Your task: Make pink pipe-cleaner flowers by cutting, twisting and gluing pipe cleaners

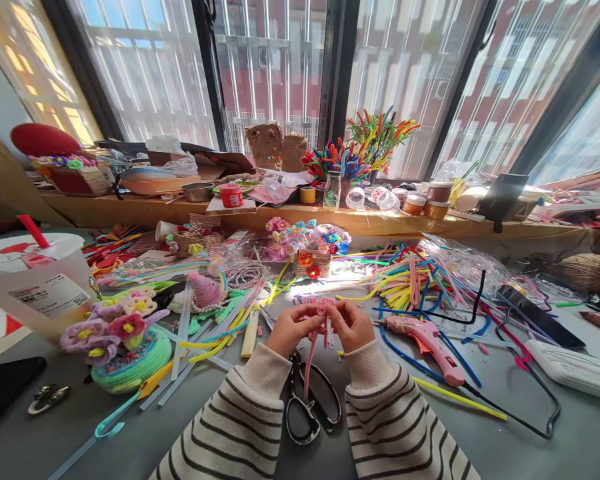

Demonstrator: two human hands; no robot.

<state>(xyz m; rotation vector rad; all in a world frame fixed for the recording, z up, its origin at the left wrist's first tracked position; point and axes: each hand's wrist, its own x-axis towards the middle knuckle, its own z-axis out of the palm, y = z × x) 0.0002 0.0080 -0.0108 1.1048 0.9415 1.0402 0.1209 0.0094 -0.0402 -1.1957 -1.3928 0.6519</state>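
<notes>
Pinched between the fingertips of both hands is a small pink pipe-cleaner piece [325,306], curled at the top, with pink strands hanging from it. My left hand [295,327] closes on its left side, and my right hand [351,324] closes on its right side. Black-handled scissors [303,421] lie on the grey table just below, partly behind a dangling pink strand. A pink glue gun [429,343] rests to the right of my right hand. A pale yellow stick [250,335] lies left of my left hand.
A lidded cup [50,287] and a teal pot of fuzzy flowers [135,360] stand at left. Colourful pipe cleaners [410,280] are heaped at back right, with a phone [540,317] and the glue gun's cord nearby. Jars line the windowsill [270,217].
</notes>
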